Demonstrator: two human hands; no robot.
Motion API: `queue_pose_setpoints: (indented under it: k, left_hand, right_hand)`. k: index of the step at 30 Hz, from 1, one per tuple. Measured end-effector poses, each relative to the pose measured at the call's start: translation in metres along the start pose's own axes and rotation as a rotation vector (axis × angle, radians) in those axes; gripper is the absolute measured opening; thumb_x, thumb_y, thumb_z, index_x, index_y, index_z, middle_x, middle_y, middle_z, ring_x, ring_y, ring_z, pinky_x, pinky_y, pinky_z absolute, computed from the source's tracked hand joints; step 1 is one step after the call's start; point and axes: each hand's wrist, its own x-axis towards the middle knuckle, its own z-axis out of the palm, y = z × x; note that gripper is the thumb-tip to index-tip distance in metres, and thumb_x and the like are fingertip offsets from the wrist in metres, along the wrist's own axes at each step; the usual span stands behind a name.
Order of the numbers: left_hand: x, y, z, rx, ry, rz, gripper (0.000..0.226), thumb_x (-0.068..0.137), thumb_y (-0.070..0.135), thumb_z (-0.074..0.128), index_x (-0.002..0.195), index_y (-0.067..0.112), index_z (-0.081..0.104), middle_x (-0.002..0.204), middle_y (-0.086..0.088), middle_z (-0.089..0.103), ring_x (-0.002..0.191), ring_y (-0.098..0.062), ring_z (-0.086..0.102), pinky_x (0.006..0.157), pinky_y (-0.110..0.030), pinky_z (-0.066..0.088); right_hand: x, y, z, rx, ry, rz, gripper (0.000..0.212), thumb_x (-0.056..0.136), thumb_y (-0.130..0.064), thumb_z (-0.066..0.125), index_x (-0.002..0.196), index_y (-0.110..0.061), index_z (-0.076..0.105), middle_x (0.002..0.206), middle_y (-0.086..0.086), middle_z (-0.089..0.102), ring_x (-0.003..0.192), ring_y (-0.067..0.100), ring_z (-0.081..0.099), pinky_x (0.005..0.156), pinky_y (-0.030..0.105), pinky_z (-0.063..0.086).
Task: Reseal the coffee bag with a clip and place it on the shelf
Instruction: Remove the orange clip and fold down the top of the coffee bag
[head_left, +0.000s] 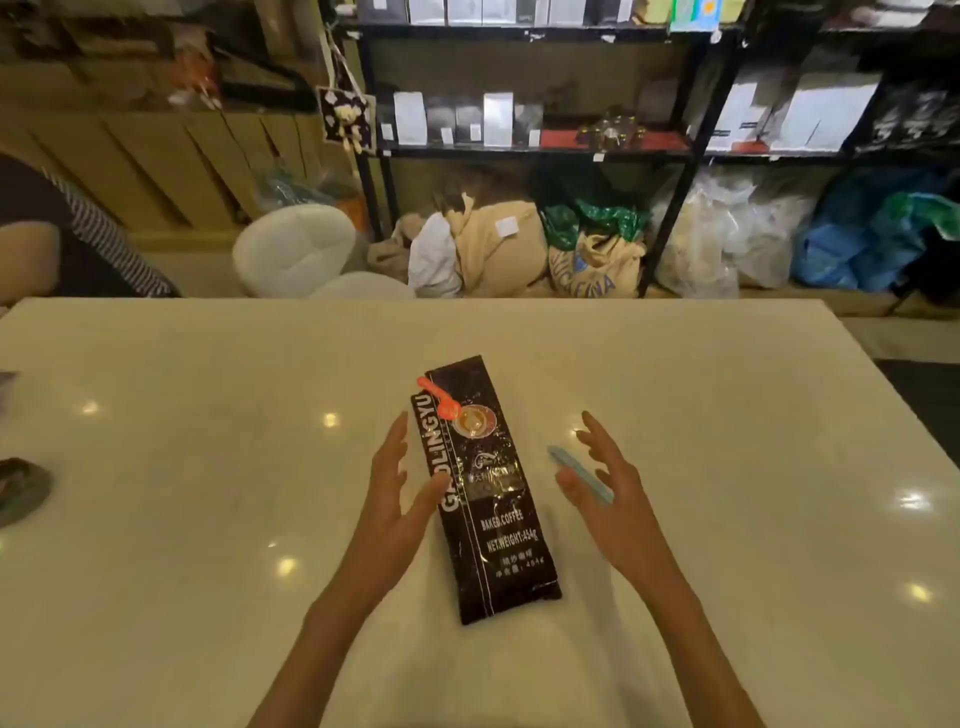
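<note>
A long dark coffee bag (488, 499) lies flat on the pale table (208, 467), its top end pointing away from me. An orange scoop (439, 399) rests on the bag's upper left part. My left hand (400, 483) is open at the bag's left edge, thumb touching the bag. My right hand (605, 483) hovers open to the right of the bag. A light blue clip (579, 473) lies on the table just under and beside its fingers, partly hidden. Black shelves (535, 150) with boxes and bags stand beyond the table.
Another person's arm and striped sleeve (78, 239) are at the far left. A white stool (293, 249) and several sacks (519, 249) lie on the floor under the shelves. A dark object (21, 488) sits at the table's left edge.
</note>
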Motion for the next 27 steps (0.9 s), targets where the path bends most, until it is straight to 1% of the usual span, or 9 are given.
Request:
queue_pose_setpoints:
  k: [4,7,9,11,13,16,19,24,27]
  left_hand:
    - [-0.022,-0.013,0.035,-0.148,-0.017,-0.122,0.074,0.091,0.029,0.064,0.150,0.038,0.021,0.154,0.015,0.032,0.135,0.010,0.036,0.113,-0.036,0.038]
    - [-0.012,-0.025,0.042,-0.031,0.017,-0.085,0.076,0.092,0.002,0.065,0.152,0.022,0.023,0.158,0.002,0.026,0.145,-0.010,0.029,0.117,-0.035,0.033]
    - [0.001,-0.026,0.040,0.108,0.036,-0.045,0.074,0.090,-0.004,0.064,0.151,0.018,0.029,0.159,-0.004,0.024,0.146,-0.013,0.023,0.117,-0.018,0.026]
    - [0.011,-0.029,0.037,0.159,0.061,-0.044,0.070,0.089,-0.007,0.063,0.148,0.017,0.036,0.154,-0.006,0.032,0.143,-0.015,0.029,0.117,-0.024,0.029]
    - [0.016,-0.034,0.036,0.159,0.101,-0.085,0.065,0.088,-0.006,0.064,0.143,0.021,0.042,0.144,-0.002,0.042,0.134,-0.011,0.039,0.113,-0.035,0.036]
    - [0.011,-0.041,0.036,0.138,0.157,-0.145,0.058,0.090,0.000,0.066,0.138,0.028,0.048,0.128,0.008,0.047,0.121,-0.003,0.046,0.106,-0.032,0.042]
    - [0.009,-0.044,0.039,0.088,0.182,-0.186,0.056,0.092,0.005,0.065,0.137,0.033,0.048,0.123,0.012,0.048,0.115,0.008,0.048,0.102,-0.024,0.042]
    - [0.010,-0.037,0.040,0.108,0.195,-0.137,0.057,0.092,0.001,0.063,0.132,0.038,0.044,0.132,0.006,0.041,0.116,0.020,0.039,0.090,0.001,0.039]
    - [0.013,-0.025,0.040,0.245,0.223,0.010,0.052,0.094,0.010,0.063,0.138,0.032,0.044,0.146,0.002,0.032,0.132,0.001,0.030,0.109,-0.020,0.033]
  right_hand:
    - [-0.031,0.018,0.040,0.086,-0.050,0.114,0.065,0.071,-0.083,0.050,0.131,-0.062,0.038,0.129,-0.028,0.052,0.114,-0.010,0.053,0.087,0.017,0.049]
    - [-0.041,0.020,0.061,0.115,-0.083,0.116,0.040,0.079,-0.074,0.053,0.117,-0.074,0.041,0.121,-0.044,0.050,0.114,-0.009,0.055,0.084,0.014,0.054]
    - [-0.041,0.019,0.065,0.151,-0.107,0.119,0.038,0.087,-0.055,0.060,0.121,-0.065,0.046,0.123,-0.035,0.054,0.111,-0.012,0.056,0.078,0.009,0.053]
    - [-0.036,0.023,0.064,0.110,-0.129,0.134,0.041,0.092,-0.040,0.063,0.129,-0.049,0.049,0.124,-0.020,0.060,0.105,-0.011,0.059,0.074,0.007,0.052]
    - [-0.030,0.027,0.055,-0.025,-0.016,0.139,0.041,0.093,-0.035,0.063,0.133,-0.038,0.054,0.122,-0.014,0.063,0.103,-0.002,0.062,0.081,0.015,0.052]
    - [-0.018,0.040,0.032,-0.426,0.292,0.078,0.035,0.092,-0.026,0.066,0.127,-0.022,0.062,0.123,0.001,0.065,0.112,0.020,0.057,0.095,0.035,0.048]
    - [-0.008,0.058,0.013,-0.696,0.281,0.109,0.040,0.088,-0.023,0.072,0.126,-0.015,0.064,0.120,0.008,0.065,0.108,0.031,0.055,0.089,0.042,0.046]
    - [0.009,0.069,-0.003,-0.525,0.221,0.097,0.025,0.093,-0.013,0.064,0.117,-0.020,0.068,0.108,0.004,0.069,0.095,0.026,0.061,0.080,0.040,0.052]
    - [0.016,0.057,-0.013,-0.256,0.162,0.045,0.025,0.097,-0.016,0.059,0.114,-0.032,0.067,0.104,-0.008,0.067,0.090,0.010,0.064,0.075,0.028,0.054]
